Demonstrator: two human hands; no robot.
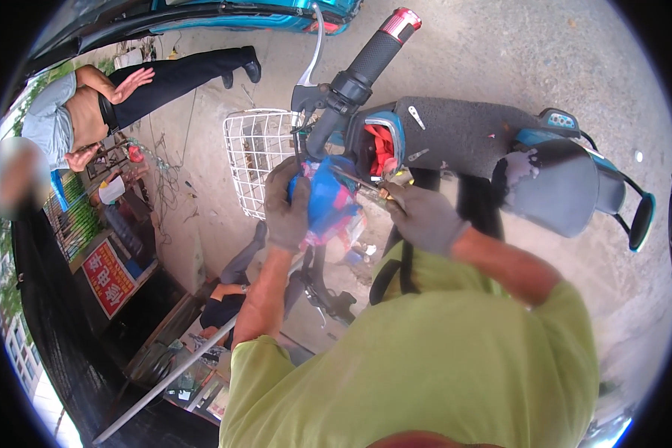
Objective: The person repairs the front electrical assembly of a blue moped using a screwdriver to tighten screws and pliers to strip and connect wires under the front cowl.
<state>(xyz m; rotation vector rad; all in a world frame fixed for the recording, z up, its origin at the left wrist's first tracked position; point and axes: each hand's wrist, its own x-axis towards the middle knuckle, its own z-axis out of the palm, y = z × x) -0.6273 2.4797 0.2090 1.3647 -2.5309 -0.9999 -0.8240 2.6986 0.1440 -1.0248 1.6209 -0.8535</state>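
Note:
My left hand (285, 207), in a grey glove, is closed on the left edge of a blue and pink plastic bag (328, 200) at the middle of an electric scooter's handlebar. In my right hand (428, 218), also gloved, is a screwdriver (364, 184). Its shaft points left, and its tip lies at the upper side of the bag. What is under the bag is hidden. Just beyond my right hand, red cloth (381, 148) shows in the scooter's front pocket.
A black handlebar grip (377, 56) with a brake lever rises beyond my hands. A white wire basket (257, 153) sits at the scooter's front, the dark seat (552, 187) to the right. One person (89, 112) stands at the left; another (228, 302) is low behind my left forearm.

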